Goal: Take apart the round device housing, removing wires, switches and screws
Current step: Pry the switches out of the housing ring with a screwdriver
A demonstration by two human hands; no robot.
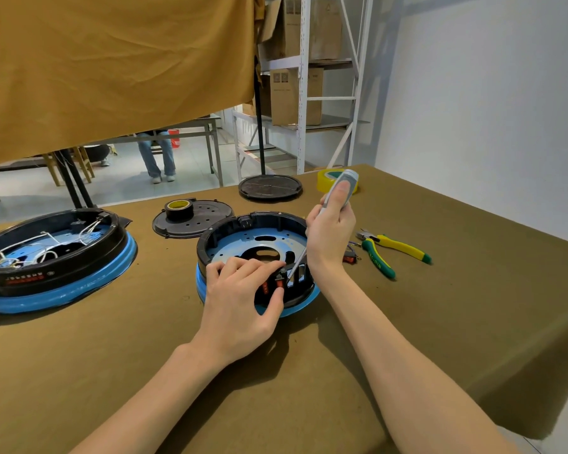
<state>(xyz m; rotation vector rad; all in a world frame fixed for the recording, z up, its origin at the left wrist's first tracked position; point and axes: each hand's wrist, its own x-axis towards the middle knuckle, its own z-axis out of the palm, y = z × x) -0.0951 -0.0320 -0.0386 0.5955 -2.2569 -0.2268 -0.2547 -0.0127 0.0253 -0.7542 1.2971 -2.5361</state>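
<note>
A desk (440,322) under an olive-brown cloth carries two round black-and-blue housings — one (256,257) near the middle, a second (56,257) at the left edge. Behind them lie two black round covers (207,221) (270,187), the nearer bearing a tape roll (178,209). To the right lie yellow tape (328,180), pliers (391,252) and a loose red switch (350,258).

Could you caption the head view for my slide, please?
Left hand pinches a red switch in the round housing; right hand works a screwdriver.
</note>
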